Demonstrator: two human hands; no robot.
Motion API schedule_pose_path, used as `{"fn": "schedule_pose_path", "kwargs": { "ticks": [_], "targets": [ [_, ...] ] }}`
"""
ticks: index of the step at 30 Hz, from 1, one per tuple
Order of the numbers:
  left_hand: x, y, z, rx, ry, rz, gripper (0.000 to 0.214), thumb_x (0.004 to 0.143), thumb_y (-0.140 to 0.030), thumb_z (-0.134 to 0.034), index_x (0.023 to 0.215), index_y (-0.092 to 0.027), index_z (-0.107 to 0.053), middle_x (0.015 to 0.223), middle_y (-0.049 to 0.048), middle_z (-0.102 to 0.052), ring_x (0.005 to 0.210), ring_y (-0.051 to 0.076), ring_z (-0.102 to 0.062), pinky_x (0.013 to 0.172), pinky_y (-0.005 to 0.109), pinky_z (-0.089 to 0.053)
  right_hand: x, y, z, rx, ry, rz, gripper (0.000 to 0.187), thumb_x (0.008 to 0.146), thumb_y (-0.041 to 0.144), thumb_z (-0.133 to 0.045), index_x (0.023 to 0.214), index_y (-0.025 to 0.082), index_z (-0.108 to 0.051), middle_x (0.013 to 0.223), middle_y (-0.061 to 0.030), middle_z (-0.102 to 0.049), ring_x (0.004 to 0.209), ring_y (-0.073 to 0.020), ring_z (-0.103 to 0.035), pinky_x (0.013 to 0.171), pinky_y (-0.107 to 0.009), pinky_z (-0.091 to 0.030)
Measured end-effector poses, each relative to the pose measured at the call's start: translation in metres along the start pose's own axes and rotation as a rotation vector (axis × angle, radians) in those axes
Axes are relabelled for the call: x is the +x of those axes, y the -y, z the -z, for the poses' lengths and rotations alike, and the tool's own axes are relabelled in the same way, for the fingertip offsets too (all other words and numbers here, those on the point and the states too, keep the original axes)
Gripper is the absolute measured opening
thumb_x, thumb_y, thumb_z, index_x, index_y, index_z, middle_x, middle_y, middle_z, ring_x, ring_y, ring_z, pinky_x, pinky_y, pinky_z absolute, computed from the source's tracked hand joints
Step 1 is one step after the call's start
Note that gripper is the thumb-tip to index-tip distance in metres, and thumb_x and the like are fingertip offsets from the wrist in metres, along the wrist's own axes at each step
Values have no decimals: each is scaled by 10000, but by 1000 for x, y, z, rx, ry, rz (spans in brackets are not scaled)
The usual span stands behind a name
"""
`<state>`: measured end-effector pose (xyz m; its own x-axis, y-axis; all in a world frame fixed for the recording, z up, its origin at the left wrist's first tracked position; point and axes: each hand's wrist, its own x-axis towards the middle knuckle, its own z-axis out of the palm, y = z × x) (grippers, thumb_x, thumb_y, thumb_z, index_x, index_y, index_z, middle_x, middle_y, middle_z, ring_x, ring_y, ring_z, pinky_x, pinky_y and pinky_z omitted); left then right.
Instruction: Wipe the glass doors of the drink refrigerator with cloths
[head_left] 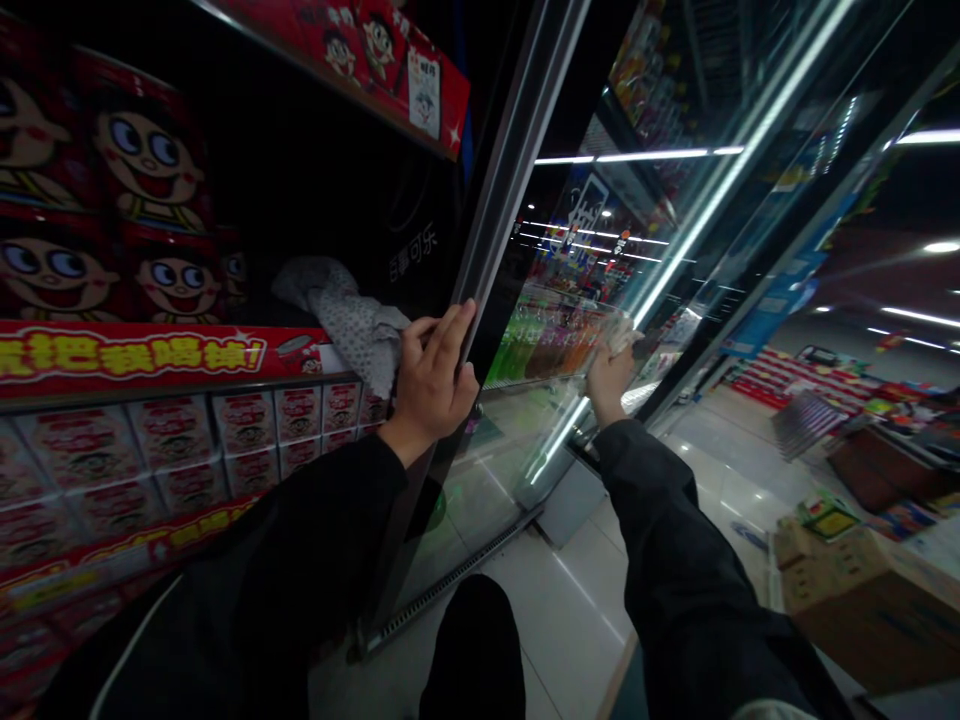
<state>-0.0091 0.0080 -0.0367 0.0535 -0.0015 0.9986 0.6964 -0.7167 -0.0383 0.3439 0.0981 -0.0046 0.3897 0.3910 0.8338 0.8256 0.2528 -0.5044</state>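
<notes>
My left hand (433, 378) is closed around the edge of an open glass cooler door (517, 180), fingers wrapped over the metal frame. My right hand (611, 375) presses a pale cloth (621, 338) against the outer glass pane (675, 250) of the door. Both arms wear dark sleeves. Another crumpled spotted cloth (349, 315) lies on a shelf just left of my left hand.
Shelves at the left hold red cartoon-face cans (112, 210) and stacked small cartons (187, 440). Cardboard boxes (855, 590) stand on the tiled floor at the right. Store aisles with lit displays stretch behind the glass. My dark knee (476, 650) shows at the bottom.
</notes>
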Motion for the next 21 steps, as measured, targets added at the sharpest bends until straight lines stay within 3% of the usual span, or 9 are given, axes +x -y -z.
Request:
{"fn": "schedule_pose_path", "kwargs": {
  "ticks": [2, 4, 9, 12, 14, 17, 21],
  "targets": [
    [-1, 1, 0, 10, 15, 1, 685, 1149, -404, -285, 1788, -159, -241, 1689, 170, -600, 1429, 311, -586, 1173, 490, -415, -10, 22, -4, 21, -20, -11, 657, 1044, 511, -424, 1582, 142, -499, 1414, -240, -591, 1436, -405, -543, 1253, -713, -426],
    [-2, 2, 0, 12, 27, -6, 696, 1142, -411, -304, 1786, -156, -236, 1701, 184, -582, 1435, 329, -582, 1178, 499, -406, -28, 52, -6, 84, -40, 71, 653, 1052, 541, -442, 1598, 187, -486, 1457, -209, -525, 1468, -374, -504, 1291, -667, -399],
    [-2, 6, 3, -9, 52, -22, 717, 1132, -421, -376, 1788, -175, -224, 1729, 187, -546, 1480, 355, -573, 1194, 494, -392, -93, 143, -7, 274, -96, 525, 599, 1083, 493, -515, 1647, 311, -427, 1366, -123, -477, 1348, -323, -525, 1205, -647, -497],
    [-1, 7, 3, -42, 27, -20, 695, 1143, -430, -374, 1785, -195, -247, 1728, 169, -552, 1443, 349, -589, 1173, 486, -420, -123, 169, -11, 303, -81, 719, 700, 1068, 469, -578, 1713, 332, -345, 1390, -130, -468, 1293, -321, -547, 1134, -596, -556],
    [0, 7, 3, -54, -2, -23, 678, 1148, -445, -376, 1775, -203, -285, 1711, 161, -572, 1402, 344, -603, 1152, 481, -441, -132, 163, -17, 287, -77, 810, 686, 1055, 482, -606, 1690, 330, -397, 1381, -129, -484, 1268, -316, -564, 1106, -558, -569],
    [0, 6, 4, -23, 3, -24, 691, 1141, -466, -390, 1774, -206, -296, 1694, 157, -588, 1404, 349, -604, 1149, 489, -449, -127, 130, -28, 242, -77, 857, 569, 1030, 535, -640, 1543, 294, -585, 1309, -116, -532, 1238, -299, -576, 1101, -521, -561],
    [1, 5, 5, 19, 27, -19, 696, 1140, -451, -372, 1787, -221, -255, 1705, 155, -575, 1430, 343, -606, 1155, 499, -450, -100, 70, -38, 208, -75, 684, 546, 1040, 588, -558, 1462, 250, -634, 1260, -115, -553, 1214, -289, -578, 1091, -543, -563]
  ]
}}
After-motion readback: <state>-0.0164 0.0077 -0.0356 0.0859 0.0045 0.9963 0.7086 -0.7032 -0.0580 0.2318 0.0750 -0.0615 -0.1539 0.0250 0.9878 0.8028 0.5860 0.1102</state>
